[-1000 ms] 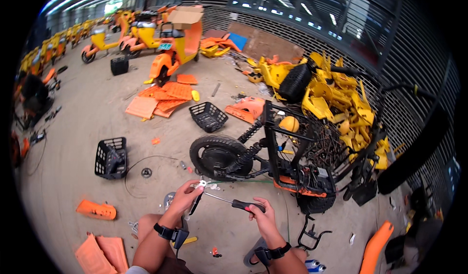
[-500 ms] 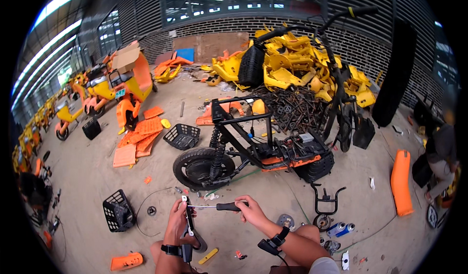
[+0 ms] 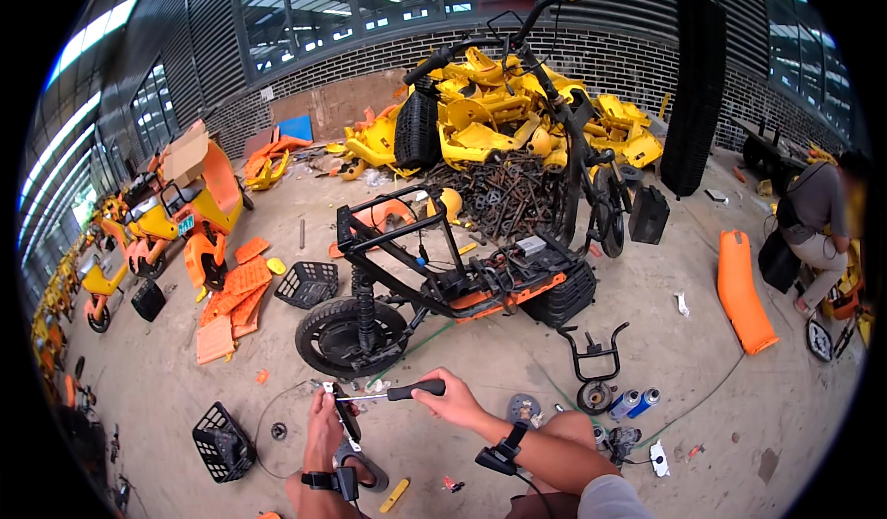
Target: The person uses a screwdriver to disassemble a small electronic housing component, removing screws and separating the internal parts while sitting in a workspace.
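Note:
My left hand is closed around a narrow black part with a pale metal bracket at its ends; I cannot make out what kind it is. In my right hand is a screwdriver, gripped by its dark handle and lying almost level. Its thin shaft points left and reaches the upper end of the black part; whether the tip sits in a screw is too small to tell. Just beyond both hands stands a stripped scooter frame with its rear wheel nearest to me.
Around me lie a black basket, a yellow strip, a bent black tube rack and two blue spray cans. Yellow panels are heaped by the wall. At the right, a person bends beyond an orange panel.
The view has swung to the right, so the surroundings sit further left and more of the other person shows. Both hands keep their hold; the screwdriver still reaches the black part.

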`<state>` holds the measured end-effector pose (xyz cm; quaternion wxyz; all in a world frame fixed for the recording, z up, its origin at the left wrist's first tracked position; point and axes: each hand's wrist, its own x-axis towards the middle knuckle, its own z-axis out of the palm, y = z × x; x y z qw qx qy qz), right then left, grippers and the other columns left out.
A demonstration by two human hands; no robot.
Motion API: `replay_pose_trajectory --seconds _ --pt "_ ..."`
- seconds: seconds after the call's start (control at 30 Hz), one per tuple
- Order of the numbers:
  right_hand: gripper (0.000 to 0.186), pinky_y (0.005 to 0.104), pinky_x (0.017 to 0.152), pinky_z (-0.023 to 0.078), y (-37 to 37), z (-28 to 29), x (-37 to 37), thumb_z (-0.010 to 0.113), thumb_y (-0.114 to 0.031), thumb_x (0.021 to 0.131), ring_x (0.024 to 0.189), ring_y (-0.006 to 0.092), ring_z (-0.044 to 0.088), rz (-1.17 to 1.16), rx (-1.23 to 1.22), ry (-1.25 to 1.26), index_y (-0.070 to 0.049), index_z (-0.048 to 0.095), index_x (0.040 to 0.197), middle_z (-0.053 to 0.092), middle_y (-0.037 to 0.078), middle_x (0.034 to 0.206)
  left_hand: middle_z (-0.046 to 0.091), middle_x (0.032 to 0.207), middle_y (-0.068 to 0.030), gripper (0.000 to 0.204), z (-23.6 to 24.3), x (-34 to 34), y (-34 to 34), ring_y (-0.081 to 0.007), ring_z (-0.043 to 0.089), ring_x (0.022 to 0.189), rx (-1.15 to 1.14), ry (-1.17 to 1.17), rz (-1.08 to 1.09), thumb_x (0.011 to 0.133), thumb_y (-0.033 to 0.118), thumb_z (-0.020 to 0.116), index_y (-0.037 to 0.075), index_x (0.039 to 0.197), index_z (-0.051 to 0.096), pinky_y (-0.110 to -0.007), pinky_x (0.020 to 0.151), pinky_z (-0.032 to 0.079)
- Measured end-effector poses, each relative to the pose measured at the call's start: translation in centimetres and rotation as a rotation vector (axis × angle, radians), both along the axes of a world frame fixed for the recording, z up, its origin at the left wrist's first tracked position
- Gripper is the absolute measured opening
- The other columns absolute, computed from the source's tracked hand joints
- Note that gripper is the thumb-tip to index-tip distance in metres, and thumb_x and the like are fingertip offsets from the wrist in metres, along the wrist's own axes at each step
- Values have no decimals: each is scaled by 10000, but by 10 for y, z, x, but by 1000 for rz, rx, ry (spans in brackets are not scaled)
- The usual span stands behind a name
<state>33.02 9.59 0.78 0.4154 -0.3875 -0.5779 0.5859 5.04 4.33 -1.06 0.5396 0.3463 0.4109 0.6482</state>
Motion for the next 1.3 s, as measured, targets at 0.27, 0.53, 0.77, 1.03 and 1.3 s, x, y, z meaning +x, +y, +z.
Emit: replay_pose_trajectory --seconds 0.27,0.53,0.77,1.03,1.3 --pt "368 219 400 327 -6 15 -8 699 -340 891 469 41 448 110 -202 53 -44 555 1056 627 21 721 613 979 -103 377 3 -13 -8 -225 621 825 73 34 65 954 256 602 53 1251 490 -401 749 538" --pt "312 211 425 373 -5 19 -28 702 -264 899 515 42 498 131 -117 60 -61 564 1091 630 10 757 599 932 -56 359 5 -27 -17 -177 613 792 60 10 133 973 219 569 55 1287 513 -338 744 524" --pt "264 203 467 416 6 39 -54 700 -214 901 573 46 550 205 -82 -5 -70 609 1103 648 24 784 609 824 -73 368 43 -27 -40 -182 615 732 -11 -98 158 1006 320 508 74 1279 498 -329 668 523" --pt "268 202 477 407 -10 26 -95 703 -160 879 543 45 512 164 20 -89 -56 615 1110 645 14 746 596 939 9 387 21 -63 -51 -73 527 765 -111 35 331 957 281 611 83 1282 543 -249 672 463" --pt "178 236 496 453 -2 21 -70 643 -117 909 550 83 516 -24 205 -259 -48 627 1072 580 18 780 688 997 -114 534 10 -38 -28 -193 609 961 -305 311 341 915 476 622 41 1224 597 -316 906 461"
